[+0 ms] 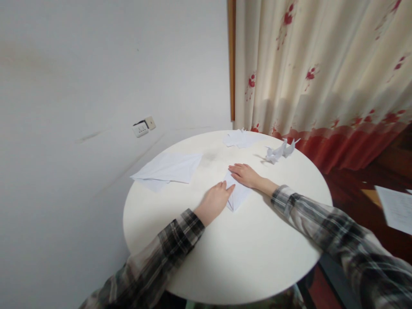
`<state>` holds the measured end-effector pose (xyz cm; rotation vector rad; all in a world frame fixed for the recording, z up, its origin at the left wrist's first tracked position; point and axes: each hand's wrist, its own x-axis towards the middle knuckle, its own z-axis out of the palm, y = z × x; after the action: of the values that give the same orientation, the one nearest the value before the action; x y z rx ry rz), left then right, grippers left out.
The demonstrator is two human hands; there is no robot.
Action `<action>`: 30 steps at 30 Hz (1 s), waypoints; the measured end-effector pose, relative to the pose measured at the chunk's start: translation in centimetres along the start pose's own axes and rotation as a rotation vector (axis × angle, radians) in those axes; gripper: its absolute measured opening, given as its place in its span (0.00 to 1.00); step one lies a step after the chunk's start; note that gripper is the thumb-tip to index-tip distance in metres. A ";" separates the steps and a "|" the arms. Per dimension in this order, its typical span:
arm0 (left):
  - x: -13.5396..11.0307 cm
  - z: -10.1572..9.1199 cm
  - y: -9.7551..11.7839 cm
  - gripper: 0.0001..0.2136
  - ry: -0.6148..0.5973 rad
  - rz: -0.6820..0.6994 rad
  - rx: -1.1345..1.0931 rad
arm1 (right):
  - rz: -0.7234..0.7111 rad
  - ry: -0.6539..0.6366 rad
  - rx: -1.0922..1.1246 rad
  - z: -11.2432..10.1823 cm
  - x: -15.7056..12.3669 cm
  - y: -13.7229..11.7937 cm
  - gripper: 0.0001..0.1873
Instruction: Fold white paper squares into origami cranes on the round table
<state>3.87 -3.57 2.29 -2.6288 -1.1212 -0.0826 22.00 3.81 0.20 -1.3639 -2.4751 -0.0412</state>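
On my feed the folded white paper (238,196) lies near the middle of the round white table (225,266), a pointed, layered shape with both hands on it. The left hand (215,201) lies palm down at its left edge, fingers pressed together and stretched flat, the forefinger tip touching the sheet. The right hand (246,175) rests flat across its upper part, fingers straight and close side by side. Neither hand pinches anything. I judge the paper very light, limp where it is a single layer but stiffer along the creases, smooth enough to slide on the tabletop, and easy to crumple or tear under a hard grip. I would take it by a free corner or along a folded edge, between thumb and forefinger, with the other hand flat on it to stop it skating. Left of the hands a loose stack of white sheets (167,169) hangs slightly over the table's rim. Beyond the right hand stand small folded paper figures (280,151), with more folded paper (240,138) near the curtain (322,77).
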 end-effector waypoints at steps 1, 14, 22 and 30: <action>0.0 0.2 -0.6 0.19 0.003 0.006 -0.043 | 0.007 0.012 -0.016 -0.2 -0.1 -0.1 0.20; -0.2 0.8 -3.1 0.26 0.007 0.027 -0.336 | 0.166 0.038 -0.215 -2.0 -0.9 -1.3 0.14; -0.4 1.2 -2.9 0.28 0.007 0.049 -0.336 | 0.265 0.058 -0.197 -2.0 -1.1 -0.7 0.16; -0.3 1.5 -2.7 0.20 0.051 0.063 -0.309 | 0.296 0.054 -0.147 -2.1 -1.2 -0.5 0.17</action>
<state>1.59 -1.58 1.45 -2.9095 -1.0828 -0.3324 22.69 2.18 1.88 -1.7530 -2.2389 -0.1932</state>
